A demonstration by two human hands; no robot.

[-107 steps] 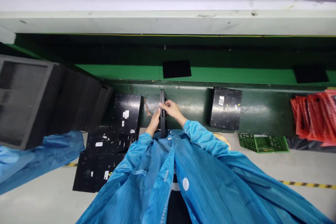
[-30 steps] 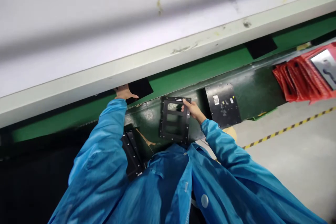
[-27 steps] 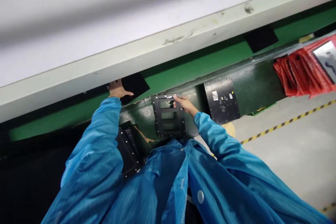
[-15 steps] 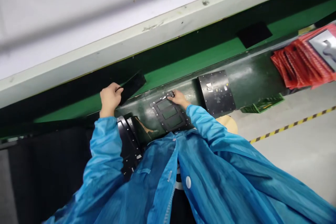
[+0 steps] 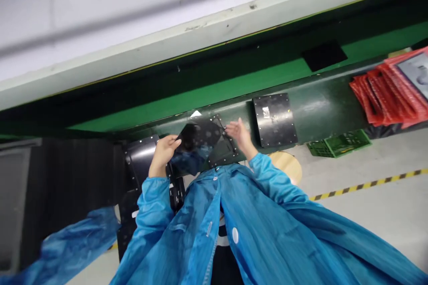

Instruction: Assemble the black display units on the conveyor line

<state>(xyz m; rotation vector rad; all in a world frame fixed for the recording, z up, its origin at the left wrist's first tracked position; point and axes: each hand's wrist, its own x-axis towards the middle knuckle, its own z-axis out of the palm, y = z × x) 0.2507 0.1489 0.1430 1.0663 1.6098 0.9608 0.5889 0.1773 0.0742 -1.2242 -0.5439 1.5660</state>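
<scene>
In the head view, our left hand [image 5: 164, 153] pinches the glossy black panel [image 5: 195, 142], now off the green ledge [image 5: 214, 92] and over the black frame [image 5: 230, 143]. Our right hand [image 5: 242, 137], earlier gripping that frame, hangs loose-fingered at its edge, contact unclear.

Black panel [image 5: 195, 142]: high gloss, mirror-smooth; plastic or glass, can't tell from here. Frame [image 5: 230, 142] it overlaps: duller black, shiny fastener heads. Worktop [image 5: 324, 113]: smooth green, light sheen. Black box [image 5: 276, 121] reaching worktop's front edge: satin, metal-looking, paper-like label. Red packets [image 5: 384, 98] at worktop's right end: glossy crinkled film. Crate [image 5: 346, 142] below front edge: green plastic. Coat [image 5: 254, 218]: slick blue cloth.
</scene>
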